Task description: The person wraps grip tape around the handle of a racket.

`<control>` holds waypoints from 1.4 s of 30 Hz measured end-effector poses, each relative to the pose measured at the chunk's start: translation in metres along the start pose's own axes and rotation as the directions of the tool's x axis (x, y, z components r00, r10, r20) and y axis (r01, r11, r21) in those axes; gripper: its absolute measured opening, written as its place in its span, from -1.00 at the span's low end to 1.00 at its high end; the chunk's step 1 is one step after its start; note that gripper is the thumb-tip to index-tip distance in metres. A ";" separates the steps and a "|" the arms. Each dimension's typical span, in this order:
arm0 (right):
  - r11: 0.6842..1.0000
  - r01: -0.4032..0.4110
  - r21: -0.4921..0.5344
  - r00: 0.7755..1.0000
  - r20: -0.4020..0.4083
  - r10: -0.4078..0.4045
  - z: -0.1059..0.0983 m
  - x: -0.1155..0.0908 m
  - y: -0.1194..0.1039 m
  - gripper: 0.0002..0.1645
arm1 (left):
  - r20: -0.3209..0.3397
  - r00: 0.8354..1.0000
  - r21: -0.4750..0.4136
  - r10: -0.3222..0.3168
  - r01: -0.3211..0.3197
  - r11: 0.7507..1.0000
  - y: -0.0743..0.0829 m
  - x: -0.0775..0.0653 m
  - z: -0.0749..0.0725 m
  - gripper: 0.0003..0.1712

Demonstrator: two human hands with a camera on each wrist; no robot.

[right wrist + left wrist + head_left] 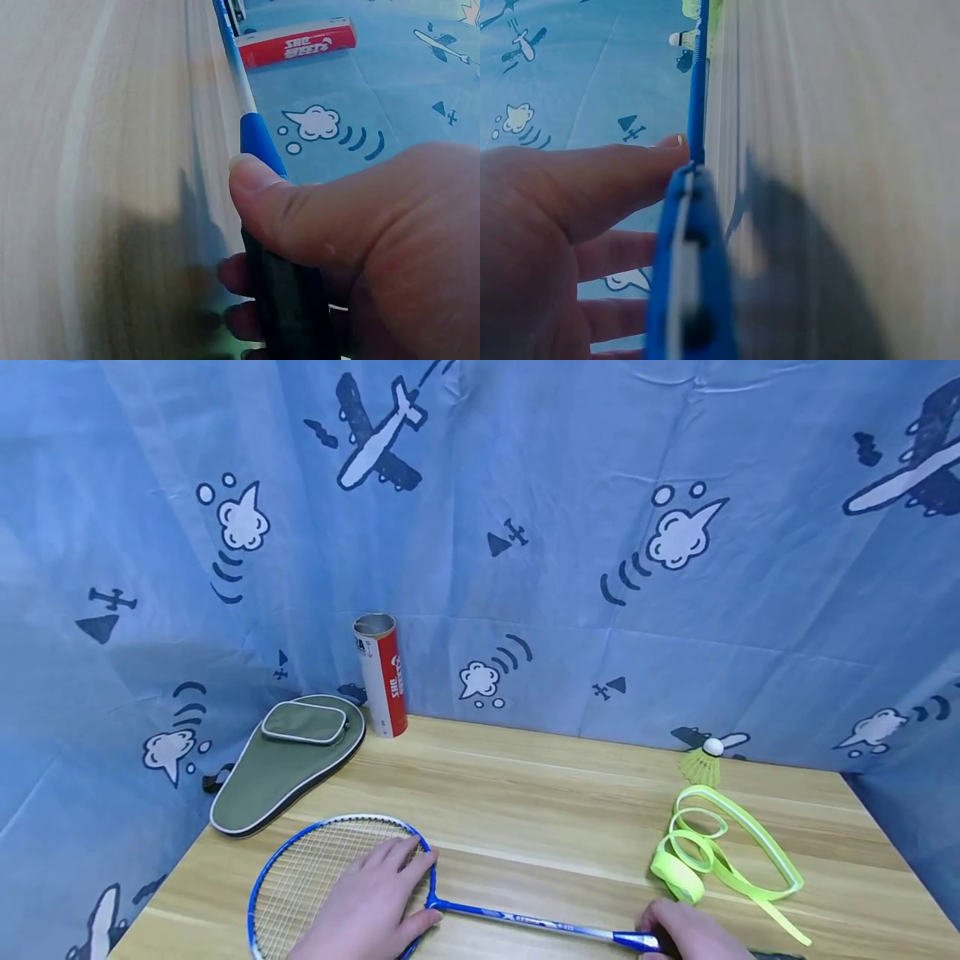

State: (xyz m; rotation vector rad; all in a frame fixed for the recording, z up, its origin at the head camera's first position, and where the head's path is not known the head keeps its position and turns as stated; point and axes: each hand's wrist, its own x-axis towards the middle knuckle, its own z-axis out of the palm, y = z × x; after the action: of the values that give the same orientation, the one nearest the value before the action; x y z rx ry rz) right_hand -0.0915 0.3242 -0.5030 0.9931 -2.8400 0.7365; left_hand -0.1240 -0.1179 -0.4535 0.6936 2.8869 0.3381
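Note:
A badminton racket (540, 924) with a blue frame and pale strings lies across the front of the table, its head to the left. My left hand (375, 897) rests on the strings near the throat, fingers spread and mostly straight. In the left wrist view that hand (532, 217) is on one face of the racket frame (690, 270), which is seen edge-on. At the other end my right hand (697, 935) grips the dark handle. The right wrist view has the thumb of the right hand (405, 217) along the handle (289, 307) and fingertips curled around it.
On the wooden table (525, 760) a green racket case (281, 777) lies at the left, beside an upright red-and-white tube (386, 681). A yellow shuttlecock (701, 767) and a loose neon-yellow strap (750, 827) lie at the right. Blue patterned cloth (555, 593) hangs behind.

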 end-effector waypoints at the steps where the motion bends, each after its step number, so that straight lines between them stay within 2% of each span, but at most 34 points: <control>1: 0.999 -0.029 0.013 0.999 0.031 0.029 -0.003 0.000 -0.001 -0.64 | 0.004 1.000 -0.003 -0.003 0.003 1.000 0.000 0.000 0.000 -0.12; 3: 0.993 -0.114 0.028 0.989 0.100 0.111 -0.008 0.001 -0.004 -0.70 | 0.012 1.000 -0.004 -0.010 0.010 1.000 0.001 0.001 0.002 -0.11; 6: 0.982 -0.191 0.015 0.974 0.132 0.187 -0.015 0.006 -0.014 -0.70 | -0.006 1.000 0.007 -0.009 0.009 1.000 0.002 0.000 0.004 -0.14; 8: 0.966 -0.259 -0.015 0.958 0.128 0.258 -0.022 0.013 -0.026 -0.69 | -0.072 0.997 0.049 0.040 -0.037 0.998 0.006 -0.001 0.002 -0.25; 10: 0.949 -0.309 -0.054 0.944 0.103 0.313 -0.030 0.021 -0.038 -0.67 | -0.167 0.979 0.127 0.119 -0.099 0.987 0.012 -0.001 -0.001 -0.41; 11: 0.943 -0.322 -0.078 0.941 0.082 0.328 -0.033 0.025 -0.045 -0.67 | -0.222 0.961 0.173 0.166 -0.129 0.976 0.015 -0.002 -0.003 -0.51; 13: 0.946 -0.300 -0.126 0.953 0.003 0.303 -0.036 0.034 -0.058 -0.65 | -0.325 0.905 0.274 0.272 -0.185 0.944 0.022 -0.001 -0.007 -0.71; 14: 0.950 -0.276 -0.144 0.961 -0.038 0.273 -0.037 0.037 -0.063 -0.64 | -0.364 0.878 0.311 0.309 -0.198 0.929 0.024 0.000 -0.008 -0.76; 15: 0.957 -0.242 -0.161 0.969 -0.081 0.232 -0.037 0.040 -0.067 -0.62 | -0.408 0.844 0.345 0.347 -0.210 0.915 0.025 0.002 -0.010 -0.77; 16: 0.960 -0.224 -0.171 0.972 -0.110 0.207 -0.038 0.044 -0.072 -0.61 | -0.445 0.816 0.357 0.368 -0.216 0.909 0.025 0.004 -0.012 -0.74; 18: 0.967 -0.176 -0.186 0.976 -0.163 0.146 -0.041 0.052 -0.079 -0.60 | -0.495 0.776 0.357 0.391 -0.228 0.906 0.024 0.008 -0.020 -0.62; 20: 0.968 -0.150 -0.200 0.974 -0.198 0.110 -0.048 0.057 -0.083 -0.60 | -0.531 0.753 0.339 0.389 -0.232 0.912 0.019 0.011 -0.032 -0.54; 22: 0.965 -0.130 -0.229 0.970 -0.232 0.076 -0.058 0.060 -0.083 -0.60 | -0.550 0.744 0.320 0.380 -0.233 0.918 0.014 0.013 -0.046 -0.49; 24: 0.953 -0.119 -0.280 0.953 -0.303 0.030 -0.069 0.059 -0.080 -0.57 | -0.561 0.736 0.325 0.379 -0.226 0.918 0.009 0.014 -0.060 -0.49; 28: 0.935 -0.095 -0.341 0.909 -0.412 -0.058 -0.086 0.055 -0.068 -0.59 | -0.572 0.726 0.349 0.382 -0.206 0.914 0.007 0.017 -0.085 -0.67; 32: 0.943 -0.063 -0.327 0.886 -0.453 -0.098 -0.091 0.057 -0.066 -0.64 | -0.582 0.714 0.346 0.390 -0.217 0.913 0.024 0.029 -0.098 -0.92; 36: 0.940 -0.112 -0.322 0.879 -0.474 -0.058 -0.095 0.061 -0.075 -0.62 | -0.594 0.699 0.304 0.399 -0.263 0.915 0.049 0.046 -0.100 -0.94; 38: 0.934 -0.124 -0.335 0.871 -0.487 -0.059 -0.097 0.064 -0.080 -0.63 | -0.584 0.705 0.271 0.401 -0.297 0.916 0.060 0.052 -0.098 -0.93; 42: 0.928 -0.112 -0.356 0.855 -0.510 -0.093 -0.097 0.073 -0.089 -0.64 | -0.530 0.731 0.206 0.430 -0.381 0.902 0.079 0.060 -0.093 -0.92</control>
State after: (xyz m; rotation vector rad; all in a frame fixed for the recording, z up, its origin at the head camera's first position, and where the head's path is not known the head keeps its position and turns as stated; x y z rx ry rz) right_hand -0.1071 0.2648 -0.3648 0.6018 -2.3736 0.3576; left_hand -0.1613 -0.0386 -0.3492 1.4839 3.2769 0.5627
